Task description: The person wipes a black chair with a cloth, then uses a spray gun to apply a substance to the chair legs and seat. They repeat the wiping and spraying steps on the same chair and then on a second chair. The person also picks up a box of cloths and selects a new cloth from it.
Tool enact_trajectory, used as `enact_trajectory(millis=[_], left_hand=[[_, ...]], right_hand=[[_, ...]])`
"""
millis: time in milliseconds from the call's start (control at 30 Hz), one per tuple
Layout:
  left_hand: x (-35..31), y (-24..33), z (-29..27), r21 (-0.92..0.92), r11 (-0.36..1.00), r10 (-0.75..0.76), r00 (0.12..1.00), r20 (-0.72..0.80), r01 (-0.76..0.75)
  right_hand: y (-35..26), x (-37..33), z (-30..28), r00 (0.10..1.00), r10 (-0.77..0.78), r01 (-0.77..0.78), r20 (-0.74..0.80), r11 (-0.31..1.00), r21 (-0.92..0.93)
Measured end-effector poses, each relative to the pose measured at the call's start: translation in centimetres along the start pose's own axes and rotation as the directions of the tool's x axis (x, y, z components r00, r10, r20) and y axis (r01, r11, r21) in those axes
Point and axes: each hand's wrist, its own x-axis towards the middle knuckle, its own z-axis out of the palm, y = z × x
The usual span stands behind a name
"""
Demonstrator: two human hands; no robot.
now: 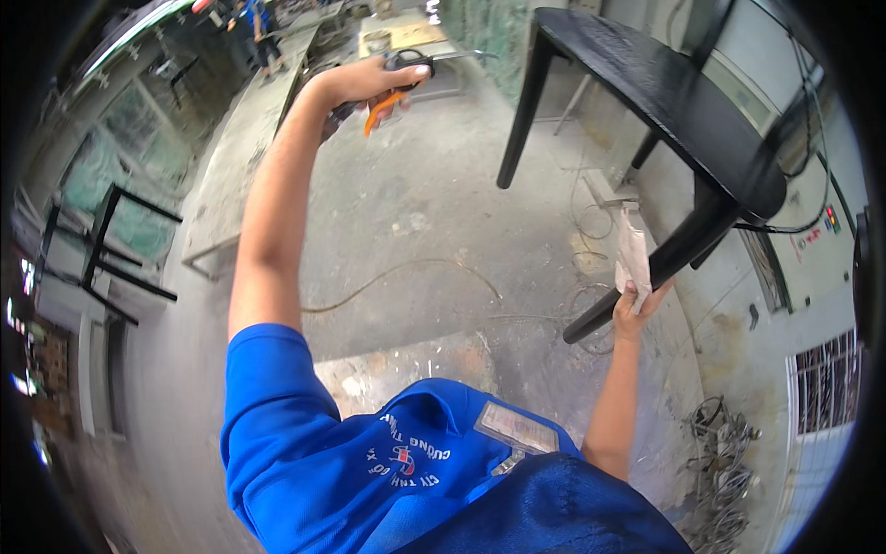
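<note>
My left hand [365,85] is stretched far forward, closed around an air blow gun [377,114] with an orange trigger. The gun's thin nozzle points right, toward the black chair [655,83]. At the right, my right hand [635,309] grips the lower part of a black chair leg [683,249]. A pale, creased sheet [631,247], paper or cloth, is pinched under its thumb and lies along the leg. The chair is tilted, with its glossy seat raised and its legs spread. Some fingers of both hands are hidden.
A long worktable [226,198] runs along the left. Beyond it stands another black chair frame [101,240]. A thin hose [397,270] curves across the concrete floor. At the right are a control panel [821,231] and a heap of tangled cables [722,462]. Far back, a person [260,32] stands.
</note>
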Motion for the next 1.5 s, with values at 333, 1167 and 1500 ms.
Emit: enact_trajectory(millis=[333, 1167, 1500], left_hand=[[-3.6, -4.4, 10.9, -0.263, 0.965, 0.115, 0.928, 0.354, -0.019], [-18.3, -15.9, 21.9, -0.675, 0.723, 0.183, 0.901, 0.393, 0.147], [-14.5, -12.8, 22.2, -0.148, 0.987, 0.115, 0.917, 0.383, -0.062]], right_hand=[[-5.6, 0.0, 0.7, 0.975, 0.202, -0.218, 0.092, 0.949, 0.226], [-9.8, -7.6, 13.2, 0.995, 0.098, -0.098, -0.012, 0.994, -0.051], [-7.5, -7.7, 13.0, 0.985, 0.170, -0.169, -0.002, 0.979, -0.117]])
